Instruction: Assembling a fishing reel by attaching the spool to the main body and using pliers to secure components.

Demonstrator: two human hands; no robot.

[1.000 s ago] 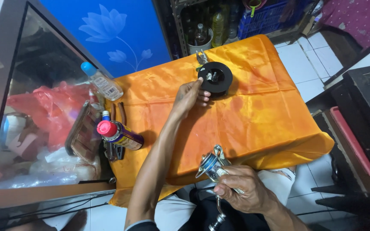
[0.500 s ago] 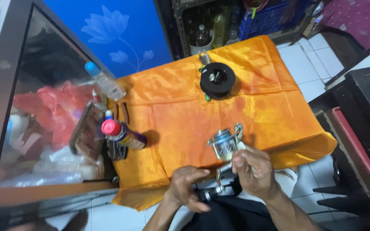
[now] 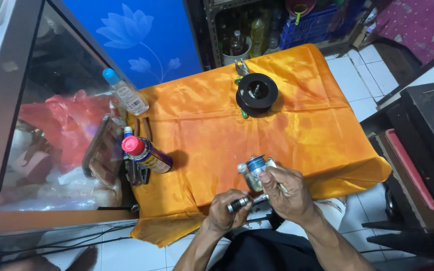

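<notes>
While both hands' fingers grip one fishing reel [image 3: 256,171], one black spool [image 3: 256,93], one spray can [image 3: 146,154] lie apart.

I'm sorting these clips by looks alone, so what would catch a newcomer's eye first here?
The bright orange cloth over the small table, with a black round spool near its far edge. At the near edge, the right hand and left hand grip a silvery fishing reel. A red-capped spray can lies at the cloth's left side.

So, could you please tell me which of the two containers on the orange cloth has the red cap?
The dark spray can standing near the cloth's left edge; the clear plastic bottle lying further back has a blue cap.
</notes>
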